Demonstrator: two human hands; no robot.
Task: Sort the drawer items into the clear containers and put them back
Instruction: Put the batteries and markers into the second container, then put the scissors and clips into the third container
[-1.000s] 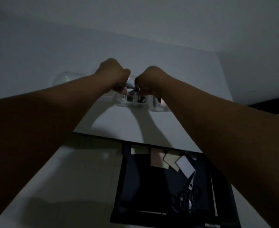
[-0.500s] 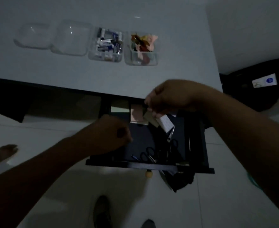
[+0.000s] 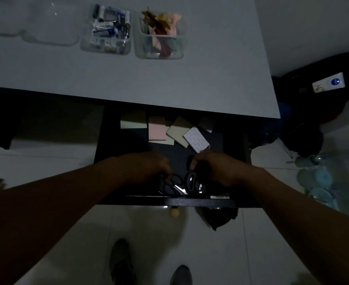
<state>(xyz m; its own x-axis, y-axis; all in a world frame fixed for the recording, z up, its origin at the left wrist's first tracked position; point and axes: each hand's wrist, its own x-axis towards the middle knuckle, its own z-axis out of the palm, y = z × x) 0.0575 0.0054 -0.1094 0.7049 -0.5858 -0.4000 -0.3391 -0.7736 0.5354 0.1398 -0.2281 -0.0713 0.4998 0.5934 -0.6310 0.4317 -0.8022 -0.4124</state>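
The dark drawer (image 3: 200, 202) stands pulled out under the white desk (image 3: 169, 85). At its back lie green (image 3: 133, 122), pink (image 3: 157, 130) and beige (image 3: 178, 131) sticky note pads and a white sheet (image 3: 196, 138). Black scissors (image 3: 173, 186) lie at the drawer's front. My left hand (image 3: 149, 167) hangs over their handles, its fingertips hidden. My right hand (image 3: 216, 167) curls round a second black scissor handle (image 3: 191, 181). On the desk stand a clear container of small items (image 3: 107, 29), one of coloured paper (image 3: 161, 36) and empty clear containers (image 3: 46, 27).
A round knob (image 3: 174, 211) sticks out of the drawer front, with a black bundle (image 3: 218, 219) hanging beside it. My shoes (image 3: 120, 262) stand on the pale tiled floor. A black object with a white label (image 3: 329, 83) and teal things (image 3: 317, 182) lie to the right.
Both hands left the containers on the desk and came down into the drawer. They moved from the note pads at the back to the scissors at the front.
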